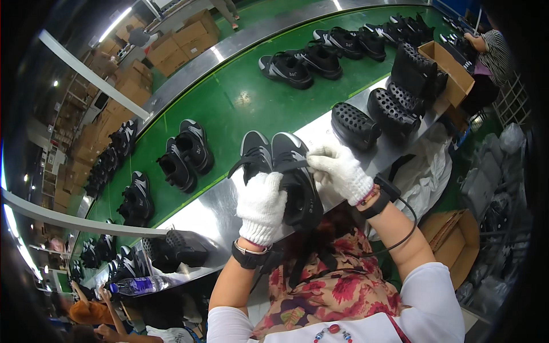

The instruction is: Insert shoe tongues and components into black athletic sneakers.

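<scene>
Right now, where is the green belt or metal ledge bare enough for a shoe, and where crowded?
Bare: the green belt between the nearest pair left of the handled shoes and the upper row of shoes; the metal ledge between the black blocks and the left hand. Crowded: right of the right hand, where perforated black forms and a carton stand close together.

Bright o'head light; tube lamp (115, 24) upper L blown out. Glare spot on green belt (234, 111), strong shine on metal ledge (219, 200). Black shoes (303, 207) mid-pic v. dark inside, detail lost. Ctr fairly sharp, bkgd boxes (193, 35) soft. Fisheye: edges bent, corners black.
</scene>
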`<control>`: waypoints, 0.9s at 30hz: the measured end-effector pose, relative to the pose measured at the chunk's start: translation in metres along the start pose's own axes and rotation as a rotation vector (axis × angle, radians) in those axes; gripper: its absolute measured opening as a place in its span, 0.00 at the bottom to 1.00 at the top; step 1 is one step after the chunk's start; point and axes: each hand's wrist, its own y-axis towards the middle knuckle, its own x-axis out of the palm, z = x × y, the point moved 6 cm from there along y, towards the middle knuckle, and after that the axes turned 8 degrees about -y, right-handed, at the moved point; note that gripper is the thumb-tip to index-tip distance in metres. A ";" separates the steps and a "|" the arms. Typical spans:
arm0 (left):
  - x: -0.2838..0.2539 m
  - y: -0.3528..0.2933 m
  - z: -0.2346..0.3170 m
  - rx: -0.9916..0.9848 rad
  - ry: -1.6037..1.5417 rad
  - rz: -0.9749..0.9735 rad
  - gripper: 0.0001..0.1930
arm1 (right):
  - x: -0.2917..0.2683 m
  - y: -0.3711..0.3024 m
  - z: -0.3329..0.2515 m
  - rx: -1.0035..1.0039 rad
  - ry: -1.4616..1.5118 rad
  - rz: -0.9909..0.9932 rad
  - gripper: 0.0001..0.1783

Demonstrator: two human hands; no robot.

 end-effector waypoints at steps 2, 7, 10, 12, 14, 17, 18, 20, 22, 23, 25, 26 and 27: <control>0.001 -0.002 -0.004 -0.020 0.017 0.018 0.15 | 0.000 -0.008 0.006 0.121 0.091 0.007 0.08; 0.003 0.005 0.002 -0.036 0.048 0.005 0.14 | 0.005 -0.020 0.025 0.112 0.064 0.004 0.07; 0.002 0.004 -0.004 -0.041 0.044 0.021 0.14 | 0.010 -0.027 0.010 0.105 -0.284 -0.007 0.12; -0.005 -0.001 -0.007 -0.058 0.049 0.060 0.14 | 0.006 -0.025 0.008 -0.121 -0.512 0.035 0.15; -0.009 -0.005 -0.003 -0.036 0.018 0.083 0.15 | 0.020 -0.039 -0.021 -0.394 -0.916 0.144 0.21; -0.011 -0.003 0.011 0.068 -0.120 0.088 0.13 | 0.031 -0.040 -0.011 -0.719 -1.189 0.283 0.24; -0.022 -0.008 0.014 0.099 -0.137 0.131 0.13 | 0.034 -0.029 -0.005 -0.628 -1.322 0.211 0.29; -0.040 -0.032 0.006 0.108 -0.143 0.193 0.18 | 0.035 -0.013 -0.016 -0.596 -1.338 0.167 0.28; -0.062 -0.062 -0.003 0.086 -0.079 0.297 0.18 | 0.024 0.005 -0.035 -0.554 -1.357 0.142 0.24; -0.077 -0.081 -0.009 0.078 -0.017 0.382 0.19 | 0.022 0.015 -0.044 -0.583 -1.351 0.121 0.22; -0.087 -0.118 -0.033 -0.029 0.118 0.404 0.17 | 0.022 0.015 -0.063 -0.592 -1.459 0.176 0.17; -0.082 -0.132 -0.049 -0.133 0.119 0.388 0.16 | 0.031 0.011 -0.079 -0.773 -1.444 0.196 0.16; -0.078 -0.147 -0.064 -0.239 0.116 0.365 0.15 | 0.059 -0.010 -0.101 -0.872 -1.323 0.269 0.12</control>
